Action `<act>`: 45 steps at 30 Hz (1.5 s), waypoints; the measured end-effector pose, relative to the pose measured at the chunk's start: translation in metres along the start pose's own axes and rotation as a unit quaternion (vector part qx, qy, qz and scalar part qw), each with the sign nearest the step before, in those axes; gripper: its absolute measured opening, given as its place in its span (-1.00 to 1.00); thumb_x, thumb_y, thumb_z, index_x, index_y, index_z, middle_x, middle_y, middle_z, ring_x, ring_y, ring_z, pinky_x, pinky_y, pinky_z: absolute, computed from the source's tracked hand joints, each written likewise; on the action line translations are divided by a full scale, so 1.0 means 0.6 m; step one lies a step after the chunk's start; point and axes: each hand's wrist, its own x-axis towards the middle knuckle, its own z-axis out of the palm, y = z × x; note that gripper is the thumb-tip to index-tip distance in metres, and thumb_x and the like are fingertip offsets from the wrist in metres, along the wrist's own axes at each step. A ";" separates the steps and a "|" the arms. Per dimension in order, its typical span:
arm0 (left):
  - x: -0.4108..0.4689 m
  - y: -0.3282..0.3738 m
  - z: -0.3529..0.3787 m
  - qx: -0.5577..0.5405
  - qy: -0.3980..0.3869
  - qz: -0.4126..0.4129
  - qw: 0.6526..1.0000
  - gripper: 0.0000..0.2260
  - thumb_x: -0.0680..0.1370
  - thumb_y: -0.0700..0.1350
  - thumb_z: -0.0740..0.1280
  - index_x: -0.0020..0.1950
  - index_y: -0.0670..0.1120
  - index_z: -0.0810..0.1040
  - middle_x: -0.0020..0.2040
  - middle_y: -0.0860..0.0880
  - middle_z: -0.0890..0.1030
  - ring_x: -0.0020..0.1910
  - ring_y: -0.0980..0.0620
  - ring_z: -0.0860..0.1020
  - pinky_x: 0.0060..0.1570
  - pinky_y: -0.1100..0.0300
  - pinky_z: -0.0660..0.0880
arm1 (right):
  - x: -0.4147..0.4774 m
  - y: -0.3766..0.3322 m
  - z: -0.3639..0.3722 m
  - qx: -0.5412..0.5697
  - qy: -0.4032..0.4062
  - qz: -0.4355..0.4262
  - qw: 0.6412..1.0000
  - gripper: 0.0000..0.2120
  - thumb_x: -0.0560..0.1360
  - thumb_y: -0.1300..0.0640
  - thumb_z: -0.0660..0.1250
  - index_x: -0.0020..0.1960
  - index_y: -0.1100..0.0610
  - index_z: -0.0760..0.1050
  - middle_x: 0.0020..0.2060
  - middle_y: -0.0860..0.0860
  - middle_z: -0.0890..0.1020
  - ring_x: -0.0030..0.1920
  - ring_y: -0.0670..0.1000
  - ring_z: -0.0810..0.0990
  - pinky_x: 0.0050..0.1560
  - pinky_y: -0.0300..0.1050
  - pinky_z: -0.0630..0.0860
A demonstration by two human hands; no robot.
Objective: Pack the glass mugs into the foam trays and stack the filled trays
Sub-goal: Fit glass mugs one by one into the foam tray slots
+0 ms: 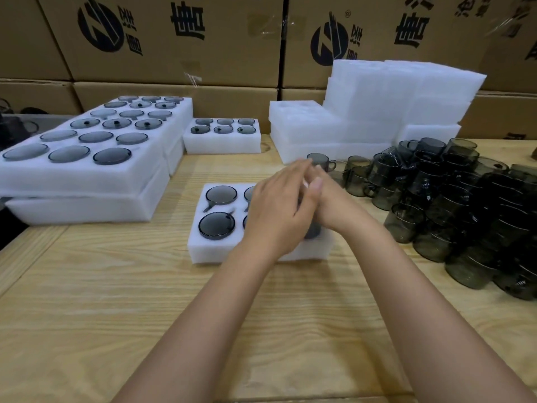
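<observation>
Pale wood table (122, 309), grain clearly visible, with a plank seam running diagonally near its left side. Behind it is a wall of brown cardboard boxes (180, 62), at least two rows high, filling the whole back of the view. The upper row carries round black logos (100, 27) and large black characters. Clear tape (286, 26) covers the joint between two boxes. Light is soft and even. There is a dark gap (11, 231) off the table's left edge.

I see open pale wooden surface (145, 301) nearest me; dark smoked-glass mugs (465, 213) crowd the right, white foam trays (87, 181) the left.
</observation>
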 end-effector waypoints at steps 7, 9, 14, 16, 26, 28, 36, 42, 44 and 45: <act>0.023 -0.018 0.047 0.031 -0.150 -0.036 0.988 -0.64 0.67 0.03 0.01 0.36 0.04 0.46 0.47 -0.01 0.35 0.49 0.01 0.17 0.31 0.03 0.16 | 0.032 0.044 0.061 -0.217 -0.173 0.083 0.957 -0.27 0.54 -0.21 0.11 0.53 -0.11 -0.25 0.53 -0.06 -0.24 0.52 0.09 -0.25 0.44 0.28 -0.15; 0.023 -0.024 0.055 0.049 -0.153 -0.028 0.987 -0.65 0.67 0.01 0.02 0.37 0.06 0.44 0.49 0.02 0.31 0.52 0.04 0.10 0.32 0.01 0.15 | 0.028 0.051 0.074 -0.233 -0.162 0.090 0.955 -0.24 0.53 -0.23 0.12 0.50 -0.16 -0.32 0.51 -0.08 -0.31 0.51 0.11 -0.30 0.41 0.31 -0.15; 0.022 -0.032 0.056 0.056 -0.141 -0.019 0.988 -0.65 0.66 -0.01 0.02 0.41 0.08 0.40 0.48 0.13 0.31 0.51 0.15 0.08 0.36 0.02 0.17 | 0.023 0.040 0.075 -0.249 -0.134 0.091 0.955 -0.25 0.53 -0.25 0.08 0.49 -0.16 -0.36 0.50 -0.07 -0.34 0.50 0.11 -0.32 0.40 0.32 -0.21; 0.016 -0.029 0.055 0.088 -0.135 -0.011 0.987 -0.64 0.65 -0.01 0.00 0.42 0.09 0.38 0.47 0.15 0.31 0.50 0.17 0.08 0.37 0.02 0.14 | 0.016 0.032 0.070 -0.246 -0.131 0.087 0.956 -0.26 0.55 -0.24 0.07 0.49 -0.16 -0.36 0.50 -0.07 -0.34 0.50 0.11 -0.33 0.40 0.32 -0.23; -0.056 -0.051 0.003 0.331 0.001 0.042 0.943 -0.46 0.58 0.15 -0.02 0.27 -0.14 0.55 0.21 -0.10 0.60 0.22 -0.07 0.53 0.40 -0.16 0.21 | -0.002 0.008 0.065 -0.121 -0.096 0.122 0.980 -0.43 0.58 -0.17 0.01 0.52 -0.16 -0.12 0.53 -0.04 -0.21 0.53 0.07 -0.22 0.46 0.20 0.01; -0.083 -0.067 0.007 0.334 0.014 0.065 0.940 -0.50 0.57 0.15 0.08 0.26 -0.14 0.57 0.16 -0.10 0.63 0.15 -0.08 0.58 0.34 -0.18 0.31 | -0.003 0.009 0.068 -0.079 -0.062 0.130 0.986 -0.52 0.60 -0.17 -0.05 0.50 -0.16 0.01 0.54 -0.07 -0.13 0.53 0.05 -0.17 0.46 0.15 0.05; -0.109 -0.085 0.024 0.337 0.026 0.055 0.939 -0.51 0.50 0.19 0.19 0.33 -0.03 0.52 0.25 -0.07 0.57 0.28 -0.11 0.49 0.38 -0.20 0.17 | -0.040 0.015 0.079 0.161 0.118 0.102 0.975 -0.59 0.62 -0.05 0.04 0.39 0.09 0.35 0.45 0.07 0.30 0.46 0.07 0.21 0.43 0.02 0.18; -0.102 -0.093 0.015 0.309 0.061 -0.070 0.946 -0.25 0.39 0.42 0.14 0.50 0.08 0.25 0.52 -0.13 0.22 0.51 -0.11 0.07 0.41 -0.24 -0.21 | -0.118 0.020 0.119 0.267 0.144 0.105 0.947 -0.44 0.51 -0.04 0.31 0.46 -0.05 0.22 0.52 -0.03 0.03 0.37 -0.34 0.02 0.21 -0.59 0.02; -0.098 -0.106 0.012 0.225 0.098 -0.199 0.949 0.03 0.19 0.56 0.17 0.54 0.12 -0.03 0.56 -0.10 -0.08 0.53 -0.05 -0.17 0.39 -0.18 -0.35 | -0.116 0.020 0.122 0.222 0.118 0.122 0.960 -0.31 0.47 -0.14 0.31 0.50 -0.10 0.08 0.53 -0.04 0.03 0.45 -0.23 0.03 0.37 -0.30 0.09; -0.097 -0.113 0.011 0.188 0.109 -0.240 0.946 0.11 0.12 0.57 0.21 0.52 0.15 -0.13 0.54 -0.05 -0.18 0.52 -0.03 -0.23 0.39 -0.19 -0.34 | -0.112 0.018 0.122 0.192 0.122 0.127 0.965 -0.28 0.47 -0.16 0.30 0.51 -0.08 0.05 0.51 -0.02 0.13 0.47 -0.10 0.12 0.42 -0.13 0.14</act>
